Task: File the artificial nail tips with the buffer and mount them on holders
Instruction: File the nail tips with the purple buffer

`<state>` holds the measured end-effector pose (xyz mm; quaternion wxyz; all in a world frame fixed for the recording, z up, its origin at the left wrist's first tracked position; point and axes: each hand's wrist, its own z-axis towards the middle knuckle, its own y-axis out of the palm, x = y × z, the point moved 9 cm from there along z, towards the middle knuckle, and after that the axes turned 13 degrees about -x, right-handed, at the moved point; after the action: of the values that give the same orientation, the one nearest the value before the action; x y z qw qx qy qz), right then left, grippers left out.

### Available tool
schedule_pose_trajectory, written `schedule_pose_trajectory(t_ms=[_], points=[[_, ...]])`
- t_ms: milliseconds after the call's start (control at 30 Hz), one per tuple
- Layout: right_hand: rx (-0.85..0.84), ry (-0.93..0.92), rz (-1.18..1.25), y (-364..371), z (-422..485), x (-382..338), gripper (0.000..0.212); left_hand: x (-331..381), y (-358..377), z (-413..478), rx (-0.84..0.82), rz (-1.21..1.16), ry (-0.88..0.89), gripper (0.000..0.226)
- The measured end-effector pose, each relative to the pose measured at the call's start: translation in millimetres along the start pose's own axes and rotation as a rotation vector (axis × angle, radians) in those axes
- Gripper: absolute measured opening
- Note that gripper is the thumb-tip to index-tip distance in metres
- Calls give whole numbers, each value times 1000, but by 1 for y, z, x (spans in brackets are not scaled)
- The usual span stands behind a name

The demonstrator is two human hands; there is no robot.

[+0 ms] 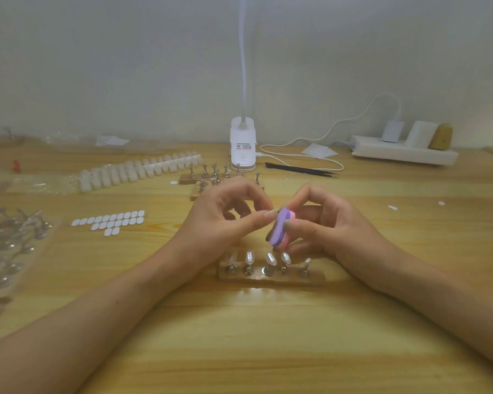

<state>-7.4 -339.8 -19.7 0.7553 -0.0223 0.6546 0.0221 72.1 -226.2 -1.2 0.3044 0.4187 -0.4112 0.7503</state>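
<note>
My right hand [322,223] grips a small purple and pink buffer [281,230] above the table. My left hand [225,220] pinches something tiny at its fingertips against the buffer's top edge; the nail tip itself is too small to make out. Just below the hands stands a wooden holder base [271,275] with a row of metal holders, three of them carrying clear nail tips [269,258]. A strip of white nail tips [140,170] lies at the back left. White oval adhesive tabs [110,221] lie in rows to the left.
More wooden bases with bare metal holders [211,177] stand behind the hands. A bag of loose metal holders [9,245] lies at the far left. A white clip lamp [242,145], black tweezers [302,169], a cable and a power strip [402,150] line the back.
</note>
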Motion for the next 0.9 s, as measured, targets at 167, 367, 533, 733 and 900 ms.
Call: schedule_pose_trajectory(t_ms=[167,367,533,733,900], points=[[105,-20,36,-12,-1,-1,27,-1,1,1,-2,10,0,11],[147,-20,72,-17,0,1,27,1,3,0,-35,13,24,13],[120,19,-11,-11,1,2,30,1,3,1,-31,-2,24,13],[72,11,-47,-7,2,0,30,-1,4,2,-45,-46,13,12],[71,39,-52,-8,1,3,30,-2,4,2,-50,-36,19,12]])
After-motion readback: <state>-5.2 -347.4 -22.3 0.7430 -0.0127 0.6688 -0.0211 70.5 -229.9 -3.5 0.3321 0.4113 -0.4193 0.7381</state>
